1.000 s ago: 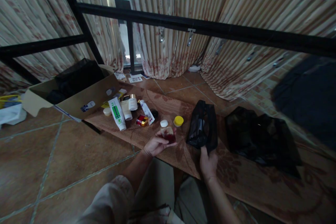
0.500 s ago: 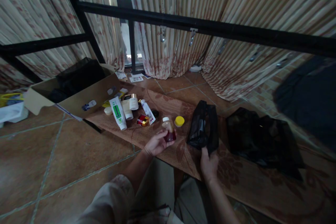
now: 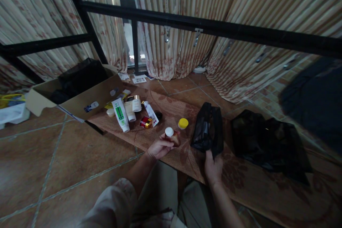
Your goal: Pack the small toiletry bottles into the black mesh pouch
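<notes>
My left hand (image 3: pixel 161 146) is closed around a small clear bottle (image 3: pixel 175 139) with a white cap and reddish-brown liquid, held tilted over the cloth-covered bench (image 3: pixel 149 139). My right hand (image 3: pixel 213 165) pinches the near edge of a black plastic bag (image 3: pixel 207 128), which stands partly upright with something faintly visible inside. Between the two, a jar with a yellow lid (image 3: pixel 183 123) sits on the cloth. Left of the bottle lie a red jar with a gold lid (image 3: pixel 145 122), a slim white tube (image 3: pixel 151 113) and a larger white-and-green tube (image 3: pixel 120 115).
Another black plastic bag (image 3: pixel 269 140) lies on the bench to the right. A cardboard box (image 3: pixel 82 105) holding a black bundle stands at the left end. White containers (image 3: pixel 136 105) cluster near it. A black metal rail (image 3: pixel 171 17) crosses in front of the curtains.
My left hand has tipped the bottle, so its white cap now points more toward me and sits lower. My right hand keeps hold of the bag, nearly unmoved.
</notes>
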Demonstrator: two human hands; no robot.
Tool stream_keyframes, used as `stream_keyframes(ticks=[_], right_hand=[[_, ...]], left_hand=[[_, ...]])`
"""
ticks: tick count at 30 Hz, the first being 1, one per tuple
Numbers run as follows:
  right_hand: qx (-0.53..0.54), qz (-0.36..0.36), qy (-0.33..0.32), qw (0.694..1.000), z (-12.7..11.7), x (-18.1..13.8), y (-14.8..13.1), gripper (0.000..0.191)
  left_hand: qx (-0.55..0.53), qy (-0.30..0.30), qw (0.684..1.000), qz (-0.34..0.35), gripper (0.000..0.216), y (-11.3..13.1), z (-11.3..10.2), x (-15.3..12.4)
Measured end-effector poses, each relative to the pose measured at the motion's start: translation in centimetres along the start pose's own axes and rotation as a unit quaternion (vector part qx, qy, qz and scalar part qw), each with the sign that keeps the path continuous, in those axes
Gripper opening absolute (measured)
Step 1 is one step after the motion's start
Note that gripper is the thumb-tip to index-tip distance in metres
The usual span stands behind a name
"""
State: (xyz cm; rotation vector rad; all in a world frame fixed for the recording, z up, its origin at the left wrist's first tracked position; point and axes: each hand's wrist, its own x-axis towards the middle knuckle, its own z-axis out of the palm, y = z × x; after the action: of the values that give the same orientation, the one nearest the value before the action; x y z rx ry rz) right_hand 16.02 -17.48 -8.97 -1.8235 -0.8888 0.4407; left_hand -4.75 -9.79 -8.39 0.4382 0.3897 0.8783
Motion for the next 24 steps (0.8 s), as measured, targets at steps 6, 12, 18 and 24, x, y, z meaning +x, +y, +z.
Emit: stream_keyframes(ticks=[6,12,18,24], right_hand=[[-0.001,-0.019,0.000,1.000,-0.06,0.04,-0.22,0.055],[-0.002,0.001,-0.004,1.000,-0.11,-0.13,-0.71,0.057],[0.001,-0.008,0.004,1.000,0.00,0.01,-0.20,0.058],[-0.005,-0.007,0.001,1.000,-0.08,-0.07,-0.50,0.055]], left_hand=[[-0.006,0.021,0.999,-0.044,0.030,0.04,0.11,0.22],[-0.019,0.055,0.997,-0.045,0.026,0.41,0.59,0.53],[-0.024,0.022,0.999,-0.035,0.035,0.26,0.31,0.46],[-0.009,-0.027,0.999,-0.025,0.053,0.15,-0.15,0.51]])
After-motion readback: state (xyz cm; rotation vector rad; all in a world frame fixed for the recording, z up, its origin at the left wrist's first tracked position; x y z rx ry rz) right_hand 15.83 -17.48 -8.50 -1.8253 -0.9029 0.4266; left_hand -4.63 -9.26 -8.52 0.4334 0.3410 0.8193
